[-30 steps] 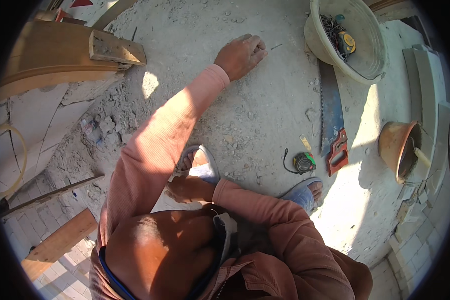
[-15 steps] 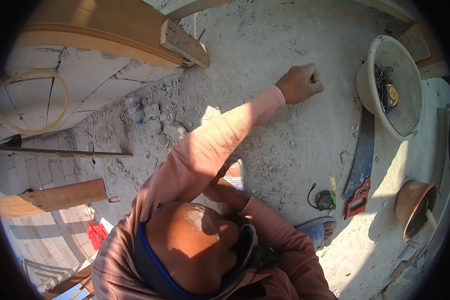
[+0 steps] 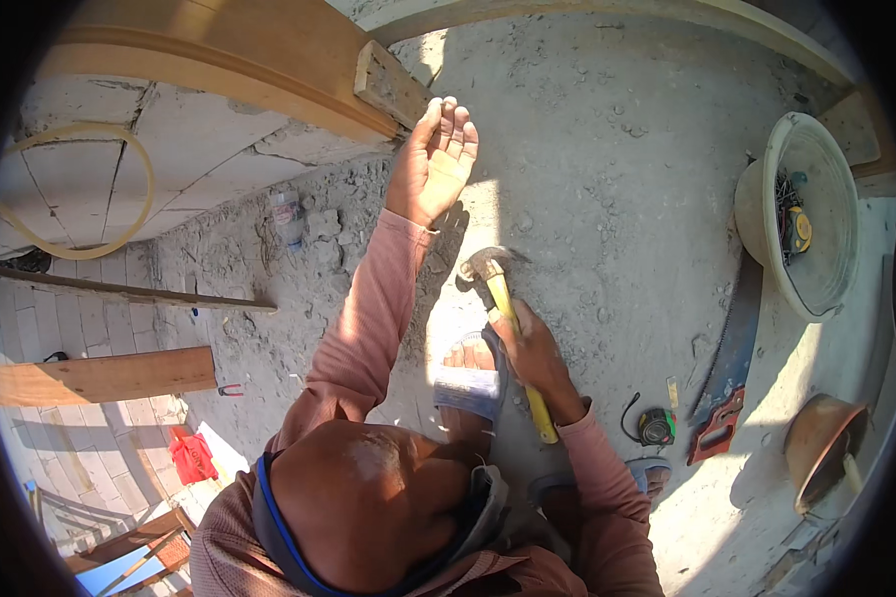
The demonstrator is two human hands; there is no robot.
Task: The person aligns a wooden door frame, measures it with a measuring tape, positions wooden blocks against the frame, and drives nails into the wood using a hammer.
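My left hand [image 3: 430,167] is raised at the upper middle, palm showing and fingers stretched out, close beside a short wooden block [image 3: 392,84] at the foot of the wooden frame. I see nothing in its palm; anything small at the fingertips I cannot make out. A claw hammer [image 3: 503,295] with a yellow handle is in my right hand [image 3: 541,360], whose fingers wrap the handle's middle. The hammer's head points away from me, above my sandalled foot [image 3: 466,383], and its handle end sticks out below the hand.
At right stand a pale basin [image 3: 752,214] holding nails and a yellow tape measure [image 3: 796,230], a handsaw [image 3: 732,348], a green-black tape measure [image 3: 656,426] and a brown bucket [image 3: 816,438]. Left are a plastic bottle [image 3: 287,219], rubble, planks [image 3: 100,376] and a hose loop [image 3: 147,189].
My left hand has swung from near the basin leftward to the wooden block, and its fingers have straightened. My right hand has come into view with the hammer. The view has shifted slightly.
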